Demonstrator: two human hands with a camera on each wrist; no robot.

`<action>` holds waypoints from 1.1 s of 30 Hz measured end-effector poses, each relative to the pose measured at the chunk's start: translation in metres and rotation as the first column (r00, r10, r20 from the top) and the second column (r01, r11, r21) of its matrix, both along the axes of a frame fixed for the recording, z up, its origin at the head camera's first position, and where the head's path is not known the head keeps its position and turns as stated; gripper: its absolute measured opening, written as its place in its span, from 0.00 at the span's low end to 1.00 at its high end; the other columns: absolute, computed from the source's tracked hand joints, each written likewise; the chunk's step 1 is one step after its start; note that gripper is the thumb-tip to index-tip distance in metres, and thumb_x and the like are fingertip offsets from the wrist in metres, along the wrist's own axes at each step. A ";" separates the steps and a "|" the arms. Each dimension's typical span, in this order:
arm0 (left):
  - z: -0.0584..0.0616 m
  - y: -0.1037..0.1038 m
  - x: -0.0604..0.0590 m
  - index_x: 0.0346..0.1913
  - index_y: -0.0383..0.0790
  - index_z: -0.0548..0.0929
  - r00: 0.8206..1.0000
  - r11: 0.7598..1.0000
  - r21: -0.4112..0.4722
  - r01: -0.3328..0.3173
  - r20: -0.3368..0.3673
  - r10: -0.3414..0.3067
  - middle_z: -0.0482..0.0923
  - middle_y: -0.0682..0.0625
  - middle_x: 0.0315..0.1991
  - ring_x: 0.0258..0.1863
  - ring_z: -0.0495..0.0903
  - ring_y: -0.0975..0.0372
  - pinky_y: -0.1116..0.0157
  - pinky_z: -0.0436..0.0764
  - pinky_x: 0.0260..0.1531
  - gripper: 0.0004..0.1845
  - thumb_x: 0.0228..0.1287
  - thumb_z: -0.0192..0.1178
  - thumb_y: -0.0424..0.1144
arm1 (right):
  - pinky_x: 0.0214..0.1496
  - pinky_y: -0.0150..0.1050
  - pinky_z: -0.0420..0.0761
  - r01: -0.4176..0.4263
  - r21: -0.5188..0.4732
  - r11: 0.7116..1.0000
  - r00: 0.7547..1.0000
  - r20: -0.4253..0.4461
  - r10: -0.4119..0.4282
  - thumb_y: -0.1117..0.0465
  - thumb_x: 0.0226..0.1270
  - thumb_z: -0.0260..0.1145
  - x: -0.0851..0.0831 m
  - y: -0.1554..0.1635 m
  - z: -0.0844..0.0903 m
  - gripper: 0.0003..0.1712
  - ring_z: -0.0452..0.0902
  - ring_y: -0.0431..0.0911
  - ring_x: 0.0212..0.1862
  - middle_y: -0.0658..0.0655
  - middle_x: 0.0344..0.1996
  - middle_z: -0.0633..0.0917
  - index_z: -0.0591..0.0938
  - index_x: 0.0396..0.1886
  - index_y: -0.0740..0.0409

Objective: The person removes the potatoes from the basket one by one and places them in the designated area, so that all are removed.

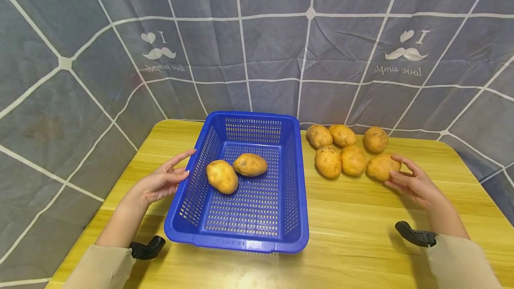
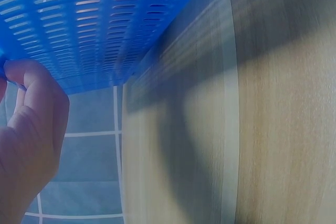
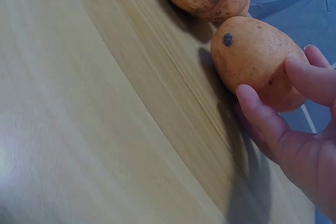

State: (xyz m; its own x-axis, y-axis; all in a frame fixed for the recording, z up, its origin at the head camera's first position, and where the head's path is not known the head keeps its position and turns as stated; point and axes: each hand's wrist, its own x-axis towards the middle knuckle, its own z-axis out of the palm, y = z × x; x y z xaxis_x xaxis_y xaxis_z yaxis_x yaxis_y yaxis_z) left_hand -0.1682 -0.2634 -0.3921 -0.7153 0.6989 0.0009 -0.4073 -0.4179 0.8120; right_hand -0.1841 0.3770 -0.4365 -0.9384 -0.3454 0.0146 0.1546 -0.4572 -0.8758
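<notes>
1. The left hand (image 1: 162, 182) rests with straight, relaxed fingers against the outer left wall of the blue basket (image 1: 291, 182), fingertips touching the rim; it grips nothing.
2. The basket stands on the wooden counter (image 1: 361, 231), left of centre, and holds two potatoes (image 1: 222, 176) lying side by side and touching, toward its back half.
3. The right hand (image 1: 411, 182) reaches the nearest potato (image 1: 381, 167) at the right end of a loose group; its fingers (image 3: 310, 80) and thumb curve round the potato's right side and touch it.
4. That potato lies on the counter, just beside its neighbours.
5. Five other potatoes (image 1: 340, 148) sit in two rows to the right of the basket, near the back edge.
6. A grey checked cloth (image 1: 257, 48) hangs behind the counter.
</notes>
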 end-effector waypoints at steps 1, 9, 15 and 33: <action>0.000 0.000 0.000 0.63 0.54 0.69 1.000 1.000 -0.002 0.001 -0.002 -0.001 0.75 0.42 0.52 0.49 0.79 0.53 0.59 0.79 0.48 0.29 0.69 0.37 0.20 | 0.46 0.43 0.82 0.008 -0.004 1.000 1.000 0.011 -0.008 0.81 0.66 0.46 0.000 -0.001 0.000 0.28 0.81 0.50 0.42 0.61 0.39 0.78 0.79 0.52 0.49; 0.000 0.000 0.000 0.63 0.54 0.70 1.000 1.000 -0.011 -0.013 0.006 0.013 0.75 0.42 0.52 0.49 0.79 0.53 0.60 0.79 0.47 0.29 0.69 0.38 0.20 | 0.44 0.44 0.83 0.046 -0.049 0.998 0.999 0.029 -0.045 0.81 0.66 0.46 -0.004 -0.006 0.002 0.28 0.81 0.51 0.41 0.61 0.38 0.78 0.80 0.50 0.50; 0.000 0.000 0.000 0.62 0.54 0.71 1.000 1.000 -0.008 -0.013 0.004 0.013 0.75 0.42 0.52 0.48 0.79 0.53 0.59 0.79 0.47 0.29 0.69 0.39 0.20 | 0.42 0.44 0.83 0.074 -0.092 0.993 0.997 0.011 -0.073 0.82 0.65 0.45 -0.005 -0.010 -0.001 0.29 0.81 0.51 0.40 0.61 0.37 0.80 0.81 0.49 0.51; -0.002 0.000 -0.002 0.63 0.53 0.71 1.000 1.000 0.005 0.004 -0.012 -0.004 0.75 0.42 0.52 0.48 0.80 0.54 0.60 0.80 0.47 0.28 0.69 0.40 0.21 | 0.35 0.45 0.85 0.192 -0.048 0.980 0.980 0.065 -0.188 0.79 0.66 0.49 0.009 0.006 0.019 0.24 0.83 0.48 0.36 0.58 0.32 0.85 0.83 0.43 0.51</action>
State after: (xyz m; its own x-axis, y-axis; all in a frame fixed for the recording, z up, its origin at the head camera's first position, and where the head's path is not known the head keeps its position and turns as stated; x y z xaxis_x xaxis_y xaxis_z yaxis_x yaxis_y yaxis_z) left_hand -0.1703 -0.2636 -0.3944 -0.7126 0.7014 0.0134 -0.3988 -0.4207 0.8148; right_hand -0.1755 0.3834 -0.4175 -0.9865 -0.1609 -0.0295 0.1115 -0.5295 -0.8410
